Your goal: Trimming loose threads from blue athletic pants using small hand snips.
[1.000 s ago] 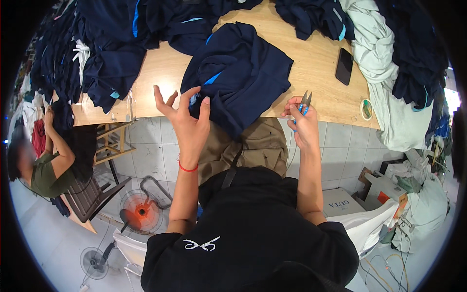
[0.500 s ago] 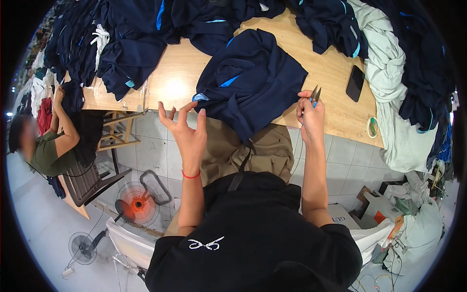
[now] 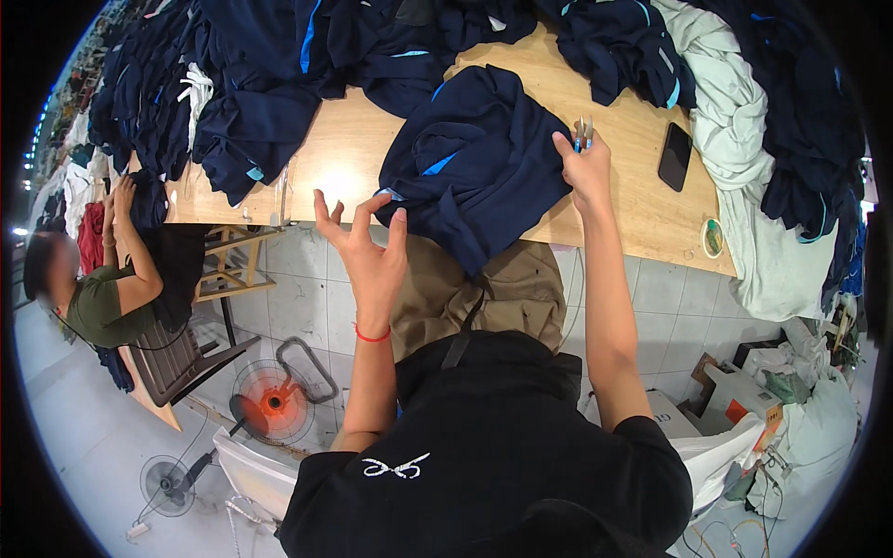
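Note:
A dark navy garment [image 3: 493, 158] with bright blue strips lies bunched on the table in front of me, its near end hanging over the edge onto my lap. My left hand [image 3: 366, 256] is open at the garment's left side, fingers spread and curved. One fingertip meets a light blue bit at the cloth's edge; whether it touches is unclear. At the garment's right side, my right hand [image 3: 588, 175] is closed around small blue-handled thread snips [image 3: 583, 135], blades pointing away from me. The thumb lies beside the fabric's right edge.
Piled navy garments [image 3: 251, 112] line the wooden table's [image 3: 642, 219] far and left sides. Pale cloth [image 3: 735, 139] drapes over its right end near a black phone [image 3: 675, 156] and a small roll of tape [image 3: 712, 238]. A co-worker [image 3: 112, 288] sits left, near an orange fan [image 3: 274, 402].
My right hand has moved farther from me along the garment's right edge with the snips. My left hand keeps its spread shape. The garment's right corner has drawn in slightly.

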`<state>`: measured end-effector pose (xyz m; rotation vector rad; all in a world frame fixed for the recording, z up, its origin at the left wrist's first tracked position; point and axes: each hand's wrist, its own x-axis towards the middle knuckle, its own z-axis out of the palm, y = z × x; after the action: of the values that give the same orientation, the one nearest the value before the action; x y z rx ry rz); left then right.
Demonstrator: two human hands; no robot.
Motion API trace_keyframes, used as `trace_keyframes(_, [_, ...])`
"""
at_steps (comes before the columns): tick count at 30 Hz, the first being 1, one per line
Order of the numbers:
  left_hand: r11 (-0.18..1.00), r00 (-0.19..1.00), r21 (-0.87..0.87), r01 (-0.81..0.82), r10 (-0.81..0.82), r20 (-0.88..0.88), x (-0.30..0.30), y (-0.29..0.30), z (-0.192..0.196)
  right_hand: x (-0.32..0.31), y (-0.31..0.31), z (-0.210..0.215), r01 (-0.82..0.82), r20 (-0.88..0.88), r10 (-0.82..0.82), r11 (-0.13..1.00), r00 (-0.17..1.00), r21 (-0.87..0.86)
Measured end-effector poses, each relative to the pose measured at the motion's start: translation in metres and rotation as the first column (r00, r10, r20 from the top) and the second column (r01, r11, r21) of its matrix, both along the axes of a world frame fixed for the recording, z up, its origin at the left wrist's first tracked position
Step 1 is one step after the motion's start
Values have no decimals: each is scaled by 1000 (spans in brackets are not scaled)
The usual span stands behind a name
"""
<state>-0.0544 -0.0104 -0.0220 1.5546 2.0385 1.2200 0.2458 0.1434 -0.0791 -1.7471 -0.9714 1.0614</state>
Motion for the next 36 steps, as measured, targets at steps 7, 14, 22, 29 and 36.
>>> trace_keyframes(7, [998, 993, -7, 57, -58, -102, 7, 4, 6, -16, 1, 14, 1, 73, -20, 970, 997, 245])
trace_keyframes(14, [964, 513, 113, 241, -225, 829, 15, 13, 7, -50, -105, 92, -670, 137, 710, 557, 690, 491])
trace_keyframes(22, [978, 924, 59, 202, -210, 319, 43, 30, -15, -31, -155, 46, -739, 107, 739, 631, 665, 236])
trace_keyframes(29, [898, 910, 150, 415, -412, -50, 68, 38, -3, -6, -137, 41, -346, -18, 351, 930, 936, 128])
trace_keyframes(36, [959, 695, 86, 271, -257, 671, 54, 32, -16, 0, -139, 61, -167, -28, 174, 972, 984, 168])
